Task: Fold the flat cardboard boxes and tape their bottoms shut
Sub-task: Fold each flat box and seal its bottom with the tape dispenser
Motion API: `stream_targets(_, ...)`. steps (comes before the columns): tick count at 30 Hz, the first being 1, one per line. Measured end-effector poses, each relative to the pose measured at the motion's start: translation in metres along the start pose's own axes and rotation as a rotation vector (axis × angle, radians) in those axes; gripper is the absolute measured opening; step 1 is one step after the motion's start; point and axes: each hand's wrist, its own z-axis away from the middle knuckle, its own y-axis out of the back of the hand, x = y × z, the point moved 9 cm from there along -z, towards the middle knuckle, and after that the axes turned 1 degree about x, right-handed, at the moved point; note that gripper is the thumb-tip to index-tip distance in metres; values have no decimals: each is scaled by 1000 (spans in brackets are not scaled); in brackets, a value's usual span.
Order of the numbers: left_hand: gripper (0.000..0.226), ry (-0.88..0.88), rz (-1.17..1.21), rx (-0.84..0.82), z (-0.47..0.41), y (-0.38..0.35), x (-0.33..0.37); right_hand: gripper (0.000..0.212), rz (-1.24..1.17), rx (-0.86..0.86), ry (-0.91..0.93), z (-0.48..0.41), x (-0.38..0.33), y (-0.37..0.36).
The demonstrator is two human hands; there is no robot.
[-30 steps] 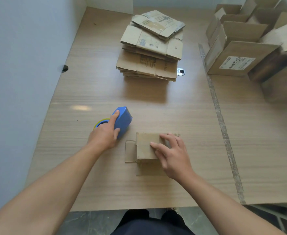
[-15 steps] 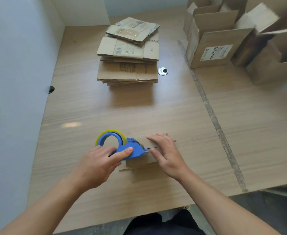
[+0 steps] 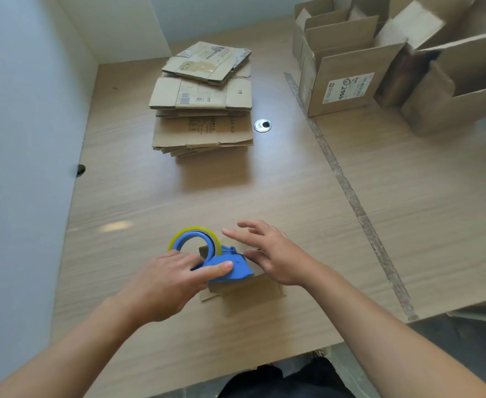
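A small folded cardboard box (image 3: 250, 294) stands on the wooden table near its front edge, its closed flaps facing up. My left hand (image 3: 167, 282) grips a blue tape dispenser (image 3: 224, 265) with a yellow-edged roll and holds it on the box's top. My right hand (image 3: 270, 254) rests over the right side of the box with its fingers straight and spread, just beside the dispenser's front end. Both hands hide most of the box's top.
A stack of flat cardboard boxes (image 3: 204, 104) lies at the table's far middle. Several assembled open boxes (image 3: 351, 70) crowd the far right. A round metal grommet (image 3: 262, 125) sits beside the stack. A grey seam (image 3: 348, 191) runs down the table's right part.
My left hand has carried the tape dispenser from the table at the left onto the box's top. My right hand's fingers have lifted and spread.
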Motion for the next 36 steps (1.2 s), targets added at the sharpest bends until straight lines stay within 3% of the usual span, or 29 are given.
stream_targets(4,47,13,-6,-29,-1,0,1,45,179,-43,61,-3,-2,1)
stream_targets(9,54,-2,14,-27,1,-2,2,46,230,-133,-80,-19,-4,7)
stream_targets(18,70,-23,3,-34,3,-7,0,18,198,-138,-222,-39,-4,8)
stream_targets(25,88,-25,31,-34,-1,-9,-4,18,167,-120,-268,-43,-8,19)
stream_targets(29,66,-28,0,-44,-1,-8,-4,34,182,-230,-309,-42,-2,14)
stream_targets(36,75,-35,5,-67,-3,-11,-6,24,217,-305,-449,-51,-9,10)
